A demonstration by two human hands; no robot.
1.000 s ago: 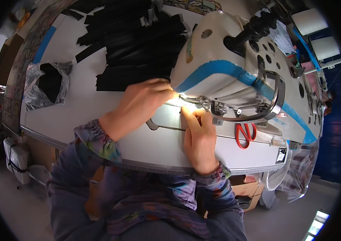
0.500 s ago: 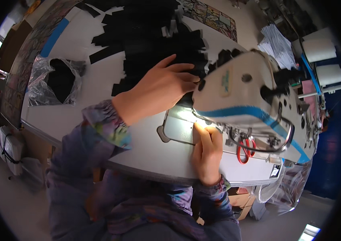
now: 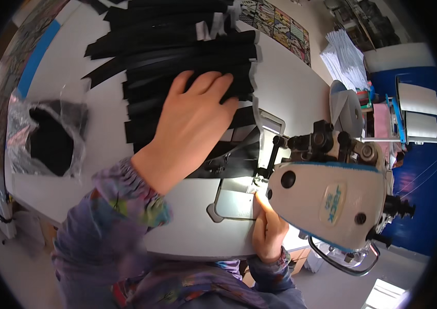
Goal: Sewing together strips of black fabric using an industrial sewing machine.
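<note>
Nearby, black strips (image 3: 177, 57) between bag (image 3: 20, 153) and sewing machine (image 3: 306, 193).

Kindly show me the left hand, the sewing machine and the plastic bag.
Left hand (image 3: 191, 121), head view: back of the hand.
Sewing machine (image 3: 307, 200), head view: its whitish casing.
Plastic bag (image 3: 20, 153), head view: crinkled clear left side.

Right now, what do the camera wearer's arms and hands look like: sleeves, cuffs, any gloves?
Left hand and right hand: bare, no gloves visible. Left sleeve: long, loose, muted purple-grey, with multicoloured patches including green near the wrist; its cuff is gathered. Right sleeve: similar muted purple-blue, patterned near the wrist, mostly cut off from view.
</note>
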